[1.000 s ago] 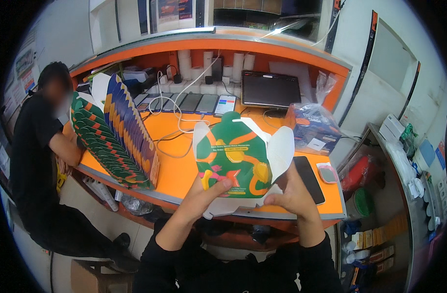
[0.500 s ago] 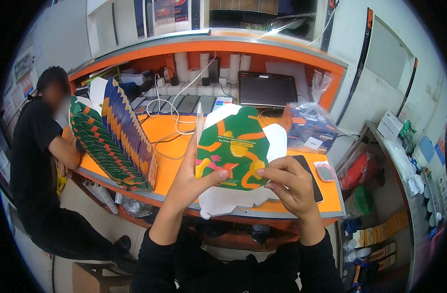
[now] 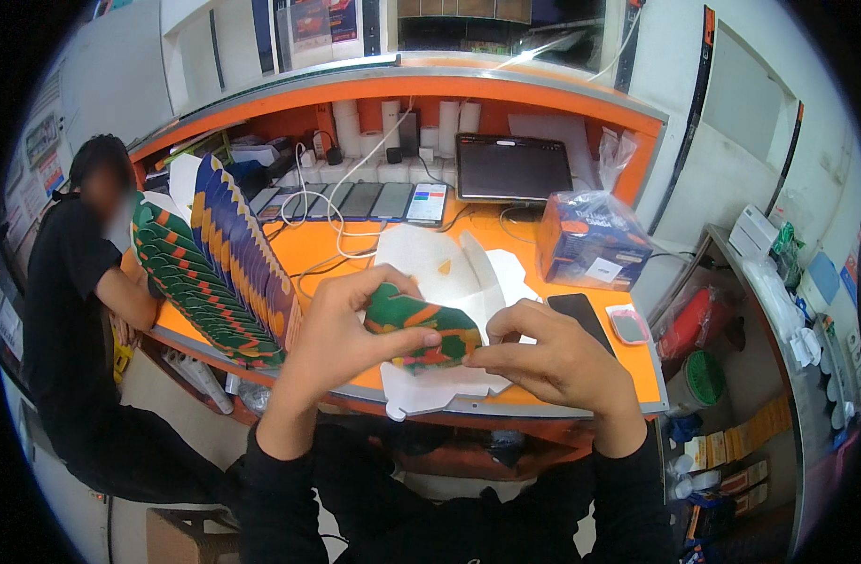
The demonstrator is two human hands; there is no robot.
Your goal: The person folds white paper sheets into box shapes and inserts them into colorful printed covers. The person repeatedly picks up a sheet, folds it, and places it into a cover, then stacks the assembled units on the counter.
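A printed carton (image 3: 419, 324), green with orange markings outside and white inside, is partly folded between my hands over the counter's front. My left hand (image 3: 341, 329) grips its green panel, with the thumb across the front and the fingers behind. At the panel's right edge, my right hand (image 3: 567, 362) is closed, with the thumb and fingertips pinching the board. The carton's white inner walls stand open beyond my hands. White flat card pieces (image 3: 430, 390) with shaped edges lie beneath it on the counter.
Nested green and purple cartons (image 3: 214, 282) stand at left, beside a seated person (image 3: 83, 282). Behind are several phones (image 3: 360, 200), white cables, paper rolls and a dark tablet (image 3: 513, 169). A plastic-wrapped box (image 3: 590, 240) and a black phone (image 3: 581, 315) are at right.
The carton's green face has tipped and folded toward me, exposing its white inside. My left hand has moved slightly left and turned; my right hand remains at the panel's right edge.
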